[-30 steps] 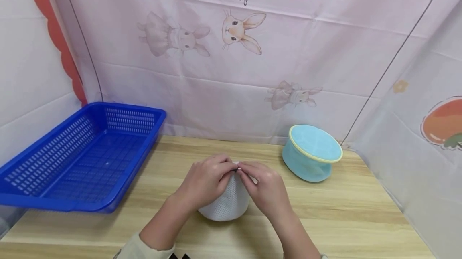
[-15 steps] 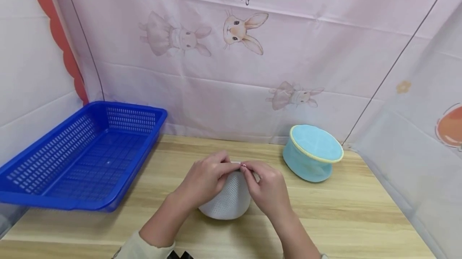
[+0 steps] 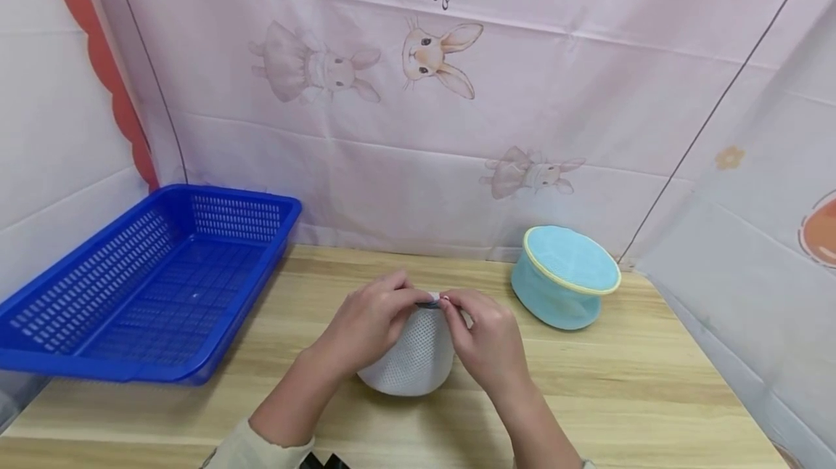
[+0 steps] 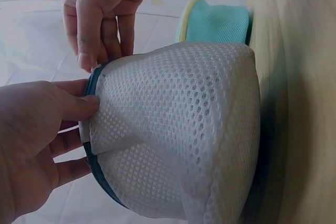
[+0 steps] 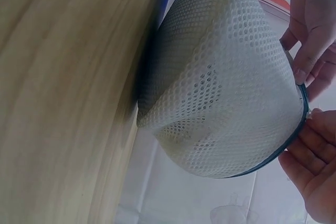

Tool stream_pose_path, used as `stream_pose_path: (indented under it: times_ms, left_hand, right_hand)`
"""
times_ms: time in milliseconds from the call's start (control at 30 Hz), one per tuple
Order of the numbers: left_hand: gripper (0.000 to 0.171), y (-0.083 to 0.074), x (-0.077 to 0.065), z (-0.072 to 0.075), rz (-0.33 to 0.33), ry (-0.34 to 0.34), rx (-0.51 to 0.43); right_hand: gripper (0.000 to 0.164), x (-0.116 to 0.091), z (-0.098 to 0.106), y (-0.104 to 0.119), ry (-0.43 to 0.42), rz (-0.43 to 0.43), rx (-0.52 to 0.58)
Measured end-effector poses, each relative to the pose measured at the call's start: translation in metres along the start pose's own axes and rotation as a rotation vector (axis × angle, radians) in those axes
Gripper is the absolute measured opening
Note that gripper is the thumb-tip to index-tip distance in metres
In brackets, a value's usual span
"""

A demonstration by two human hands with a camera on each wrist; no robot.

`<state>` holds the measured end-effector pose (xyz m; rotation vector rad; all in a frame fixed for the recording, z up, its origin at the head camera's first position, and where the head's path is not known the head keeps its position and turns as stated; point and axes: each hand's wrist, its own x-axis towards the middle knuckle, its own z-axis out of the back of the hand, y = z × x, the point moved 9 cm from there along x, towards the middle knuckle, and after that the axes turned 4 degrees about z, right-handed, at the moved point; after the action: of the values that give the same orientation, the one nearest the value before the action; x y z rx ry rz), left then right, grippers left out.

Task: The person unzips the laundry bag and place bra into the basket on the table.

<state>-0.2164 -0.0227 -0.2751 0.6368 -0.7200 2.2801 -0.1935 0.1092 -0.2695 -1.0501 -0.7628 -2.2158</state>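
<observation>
A white mesh laundry bag (image 3: 408, 360) stands on the table in front of me, with a dark teal zipper (image 4: 98, 174) round its top edge. My left hand (image 3: 369, 320) pinches that edge between thumb and fingers, left of the middle. Just right of it, my right hand (image 3: 486, 338) pinches a small light piece, apparently the zipper pull, at the zipper. Both hands meet close together above the bag in the head view. In the right wrist view the mesh side (image 5: 220, 87) bulges, with a fold low down. The pull itself is mostly hidden by fingertips.
A blue plastic basket (image 3: 189, 302) with slotted sides sits at the left. At the back right stands a light blue mesh bag (image 3: 568, 258) with yellow piping. Printed cloth (image 3: 366, 186) hangs behind the wooden table (image 3: 620, 396) and at its sides.
My right hand's fingertips have moved slightly right along the bag's top edge, away from the left fingertips. More of the zipper shows between the hands. The left hand keeps its hold.
</observation>
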Motion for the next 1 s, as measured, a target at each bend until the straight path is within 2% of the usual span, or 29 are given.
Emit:
stream_pose_path:
  times_ms: [300, 700, 833, 1000]
  left_hand:
    - [0.019, 0.007, 0.002, 0.006, 0.034, -0.026, -0.01]
    - [0.009, 0.003, 0.0, 0.003, 0.066, 0.028, 0.052]
    - [0.012, -0.005, 0.0, 0.002, 0.041, 0.008, 0.056]
    - [0.012, -0.017, 0.001, 0.0, -0.033, -0.047, 0.065]
  right_hand:
    - [0.003, 0.0, 0.007, -0.004, -0.017, -0.033, -0.043]
    - [0.006, 0.001, 0.002, 0.002, 0.008, 0.016, -0.055]
    - [0.006, 0.002, 0.0, 0.008, 0.002, 0.05, -0.042]
    - [0.006, 0.003, 0.0, 0.016, -0.021, 0.104, -0.048]
